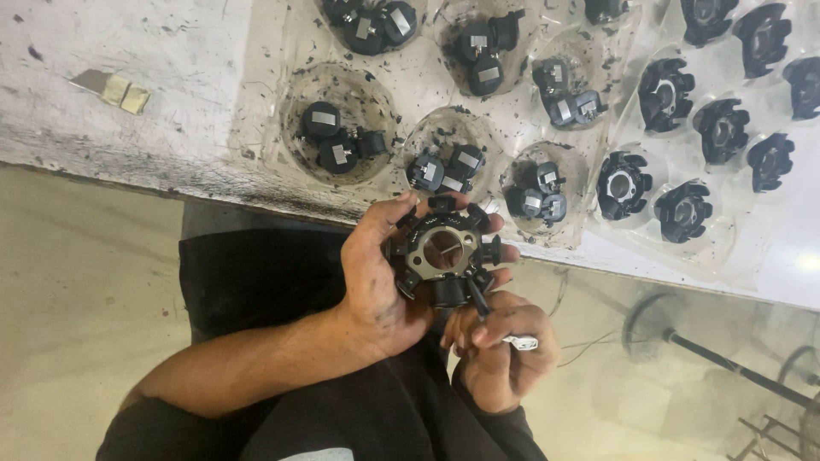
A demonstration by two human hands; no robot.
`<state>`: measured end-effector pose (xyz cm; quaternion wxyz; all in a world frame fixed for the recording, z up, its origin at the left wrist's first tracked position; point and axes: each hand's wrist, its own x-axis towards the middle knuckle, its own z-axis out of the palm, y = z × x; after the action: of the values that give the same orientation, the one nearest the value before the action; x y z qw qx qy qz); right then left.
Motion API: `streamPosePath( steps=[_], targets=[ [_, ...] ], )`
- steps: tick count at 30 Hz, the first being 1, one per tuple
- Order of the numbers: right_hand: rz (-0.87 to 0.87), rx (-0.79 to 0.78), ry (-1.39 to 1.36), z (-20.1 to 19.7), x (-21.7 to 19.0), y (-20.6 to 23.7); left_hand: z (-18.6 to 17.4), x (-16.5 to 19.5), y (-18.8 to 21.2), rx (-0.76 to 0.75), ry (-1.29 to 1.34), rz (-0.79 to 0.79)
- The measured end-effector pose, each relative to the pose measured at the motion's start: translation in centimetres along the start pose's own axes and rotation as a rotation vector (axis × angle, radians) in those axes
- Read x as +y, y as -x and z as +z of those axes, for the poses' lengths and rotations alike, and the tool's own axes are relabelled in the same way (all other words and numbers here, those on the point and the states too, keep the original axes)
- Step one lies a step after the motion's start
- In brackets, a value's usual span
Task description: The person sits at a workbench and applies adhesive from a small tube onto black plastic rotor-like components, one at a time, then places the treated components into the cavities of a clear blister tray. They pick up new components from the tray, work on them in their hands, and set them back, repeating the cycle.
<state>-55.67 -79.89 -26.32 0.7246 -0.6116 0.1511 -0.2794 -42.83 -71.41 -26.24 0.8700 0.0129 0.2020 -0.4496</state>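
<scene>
A grimy white counter carries clear trays of small black parts. Near its edge, the left hand has its fingers closed around a round black stator core. Just below, the right hand pinches a thin tool against it.

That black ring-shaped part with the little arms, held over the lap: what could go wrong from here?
1. The ring-shaped part is held past the bench edge, above the lap, by the left hand alone; a slip might drop it to the floor.
2. The right hand pinches a thin black wire with a white tip coming off the part; a hard tug might strain it.
3. The small black pieces in the clear tray sit near the edge, where an elbow might knock them.
</scene>
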Motion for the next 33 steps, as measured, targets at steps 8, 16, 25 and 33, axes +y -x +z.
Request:
streamPosePath(
  steps=[8,16,25,33],
  targets=[
    [-0.048,-0.061,0.055,0.0,0.0,-0.5,-0.1,-0.1,-0.3,0.025,-0.024,0.017],
    [-0.076,-0.111,0.117,-0.2,0.0,-0.5,-0.4,-0.2,-0.4,0.052,0.01,-0.02],
    [-0.092,-0.131,0.156,0.0,-0.4,-0.7,-1.1,-0.6,-0.5,0.025,0.103,-0.067],
    [-0.02,-0.136,0.097,-0.7,-0.9,-0.8,-1.5,-0.8,-0.6,0.072,0.095,-0.092]
  ],
)
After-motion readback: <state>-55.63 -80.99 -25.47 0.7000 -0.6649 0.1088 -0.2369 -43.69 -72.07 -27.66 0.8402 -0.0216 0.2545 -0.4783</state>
